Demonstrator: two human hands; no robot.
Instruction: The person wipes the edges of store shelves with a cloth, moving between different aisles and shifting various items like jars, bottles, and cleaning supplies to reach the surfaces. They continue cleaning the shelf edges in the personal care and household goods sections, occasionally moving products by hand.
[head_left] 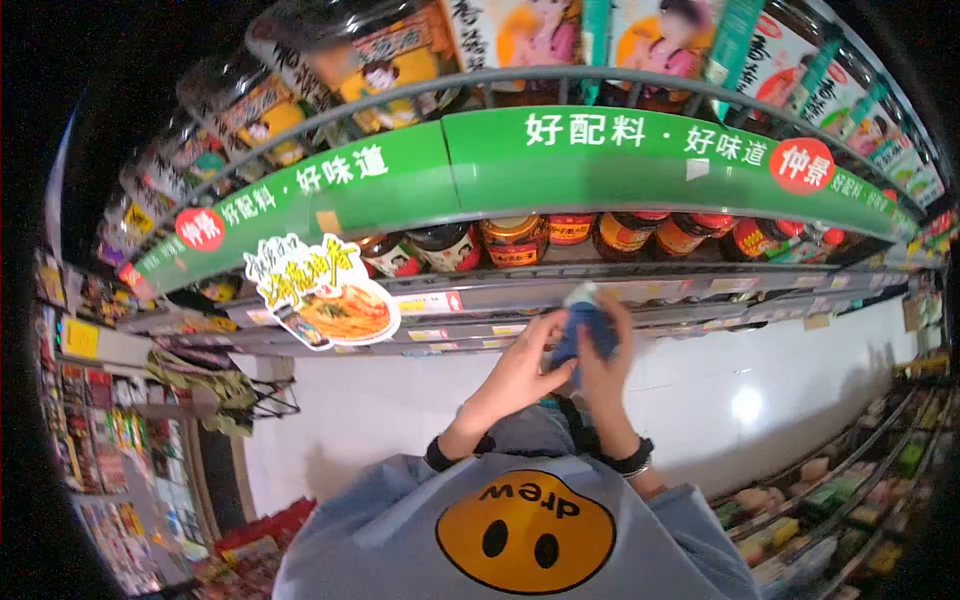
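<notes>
A blue cloth point(590, 328) is bunched between my two hands, in front of the lower shelf edge. My left hand point(522, 368) closes on it from the left, with thumb and fingers pressed to its side. From the right, my right hand point(606, 362) wraps round it, its fingers slightly blurred. A small whitish piece point(580, 293) shows at the top of the cloth; I cannot tell whether it is part of the cloth or a separate thing inside it.
A shelf with a green label strip point(640, 165) crosses in front of me. Sauce jars point(515, 240) line the shelf below it; boxed jars point(520, 40) stand above. A noodle-picture sign point(335, 305) sticks out at left. A folding chair point(270, 385) and another goods rack point(810, 510) flank the aisle.
</notes>
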